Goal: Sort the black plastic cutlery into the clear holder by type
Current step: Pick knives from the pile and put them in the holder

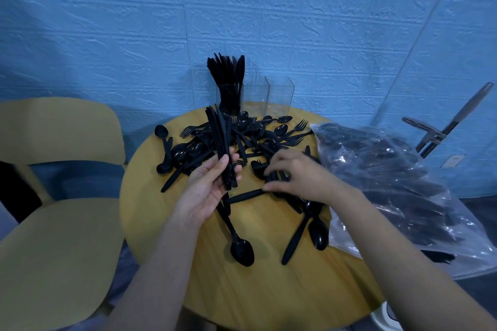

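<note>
My left hand grips a bundle of black plastic knives, blades pointing up and away. My right hand pinches the end of another black knife that lies flat on the round wooden table. A loose pile of black forks, spoons and knives covers the far half of the table. The clear holder stands at the table's back edge; its left compartment is filled with upright knives, and the two compartments to the right look bare. Two spoons lie near me.
A clear plastic bag with more black cutlery lies over the table's right side. A yellow chair stands to the left. A blue textured wall is right behind the table. A stand with prongs leans at the far right.
</note>
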Demonstrator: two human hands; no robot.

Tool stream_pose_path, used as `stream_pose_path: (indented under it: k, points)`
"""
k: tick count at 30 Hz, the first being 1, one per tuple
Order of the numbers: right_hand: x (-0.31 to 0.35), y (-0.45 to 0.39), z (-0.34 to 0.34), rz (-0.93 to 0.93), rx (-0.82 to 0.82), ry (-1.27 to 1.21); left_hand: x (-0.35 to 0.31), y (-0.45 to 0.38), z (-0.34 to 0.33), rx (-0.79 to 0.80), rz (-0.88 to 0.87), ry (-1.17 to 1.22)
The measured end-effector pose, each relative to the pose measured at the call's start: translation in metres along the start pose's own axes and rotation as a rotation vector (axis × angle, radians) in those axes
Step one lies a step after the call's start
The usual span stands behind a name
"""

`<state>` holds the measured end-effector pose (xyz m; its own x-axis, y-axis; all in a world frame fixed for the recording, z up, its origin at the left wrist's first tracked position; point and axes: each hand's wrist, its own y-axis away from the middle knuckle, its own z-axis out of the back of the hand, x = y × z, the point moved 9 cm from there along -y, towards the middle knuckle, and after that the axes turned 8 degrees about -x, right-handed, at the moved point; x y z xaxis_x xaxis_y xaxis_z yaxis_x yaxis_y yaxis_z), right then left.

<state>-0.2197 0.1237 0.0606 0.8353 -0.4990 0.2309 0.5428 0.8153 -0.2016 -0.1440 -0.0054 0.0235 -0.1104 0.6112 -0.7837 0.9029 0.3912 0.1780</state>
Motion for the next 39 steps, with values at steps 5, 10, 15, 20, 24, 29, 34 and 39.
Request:
stream_pose_path:
  k: [5,10,15,20,24,29,34,39]
  points:
    - [0.027,-0.004,-0.027,0.182,0.089,0.281,-0.001,-0.001,0.002,-0.010,-0.006,0.014]
    - [0.017,-0.006,0.000,0.061,-0.039,0.177,-0.005,0.000,0.003,-0.017,-0.034,0.054]
    - [-0.021,-0.003,0.022,-0.357,-0.145,-0.385,-0.009,0.002,0.001,-0.013,-0.052,0.080]
    - [-0.021,0.001,0.009,-0.459,0.018,-0.579,-0.008,0.003,0.000,-0.015,-0.048,0.059]
    - [-0.009,0.004,-0.012,-0.438,0.193,-0.528,-0.008,0.003,-0.001,-0.013,-0.043,0.055]
    - [0.002,0.003,-0.031,-0.354,0.361,-0.311,-0.008,0.003,-0.001,-0.005,-0.041,0.078]
    - [-0.032,-0.034,0.007,-0.426,-0.101,-0.055,-0.006,-0.001,0.000,-0.024,-0.021,0.100]
    - [-0.049,-0.069,-0.016,-0.400,-0.016,0.082,-0.002,-0.005,-0.002,-0.034,-0.005,0.084]
